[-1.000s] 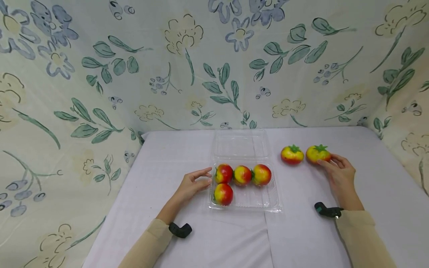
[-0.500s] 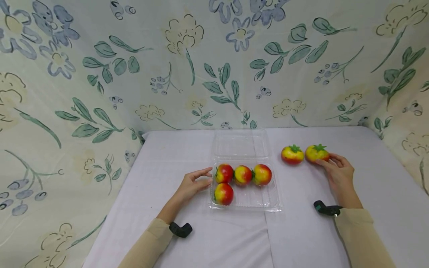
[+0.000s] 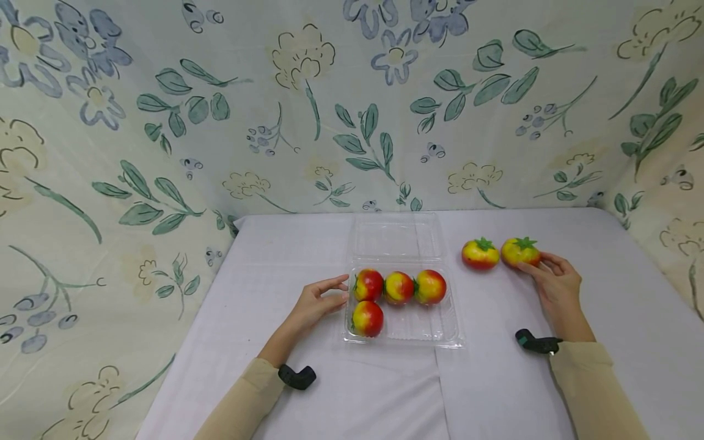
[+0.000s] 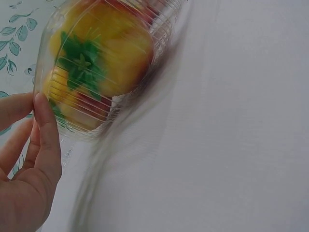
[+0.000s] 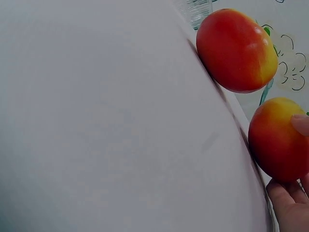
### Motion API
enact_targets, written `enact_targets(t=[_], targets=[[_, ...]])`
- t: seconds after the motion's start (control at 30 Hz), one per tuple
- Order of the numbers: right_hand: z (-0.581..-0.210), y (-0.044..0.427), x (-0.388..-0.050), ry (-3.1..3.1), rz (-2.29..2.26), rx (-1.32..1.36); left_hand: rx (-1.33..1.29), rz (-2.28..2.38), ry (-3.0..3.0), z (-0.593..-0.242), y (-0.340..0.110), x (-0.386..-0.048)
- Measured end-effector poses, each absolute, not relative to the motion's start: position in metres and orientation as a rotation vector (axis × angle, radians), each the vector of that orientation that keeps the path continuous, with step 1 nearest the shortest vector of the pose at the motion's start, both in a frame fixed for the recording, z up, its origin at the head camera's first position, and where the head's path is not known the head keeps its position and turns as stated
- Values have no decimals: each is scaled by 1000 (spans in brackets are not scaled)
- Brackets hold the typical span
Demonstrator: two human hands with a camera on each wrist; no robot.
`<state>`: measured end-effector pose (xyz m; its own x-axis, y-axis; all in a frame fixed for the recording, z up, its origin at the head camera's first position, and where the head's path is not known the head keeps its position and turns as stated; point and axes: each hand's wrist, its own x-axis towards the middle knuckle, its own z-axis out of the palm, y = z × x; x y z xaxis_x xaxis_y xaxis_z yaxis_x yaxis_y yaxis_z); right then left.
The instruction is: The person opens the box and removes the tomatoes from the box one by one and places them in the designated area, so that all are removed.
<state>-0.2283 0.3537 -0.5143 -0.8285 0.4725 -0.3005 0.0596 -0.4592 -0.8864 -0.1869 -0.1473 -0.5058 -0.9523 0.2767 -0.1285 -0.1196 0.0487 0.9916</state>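
Observation:
My right hand (image 3: 558, 290) grips a red-and-yellow, tomato-like fruit (image 3: 519, 252) with a green leafy top, which stands on the table. Thumb and fingers lie on either side of this fruit (image 5: 280, 140) in the right wrist view. A matching fruit (image 3: 480, 254) stands just left of it. At the middle of the table lies a clear plastic clamshell box (image 3: 418, 327), lid folded back, with several such fruits (image 3: 367, 318) inside. The fingertips of my left hand (image 3: 312, 308) touch the box's left side; in the left wrist view they meet its edge.
A white cloth covers the table (image 3: 275, 256). Behind it and at the sides hangs a flower-patterned cloth (image 3: 308, 153). The box's clear lid (image 3: 395, 237) lies toward the back edge. Each wrist wears a black camera mount (image 3: 297, 377).
My right hand and the fruit in its grip shift very slightly left, then stay almost still. The left hand and box hold their place.

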Motion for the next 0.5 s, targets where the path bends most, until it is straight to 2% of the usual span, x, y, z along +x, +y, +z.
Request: enact_targets(t=[0.5], targets=[[-516,357,-223,-1493,2393,-713,154,1980,2030,-505,-148,-187]])
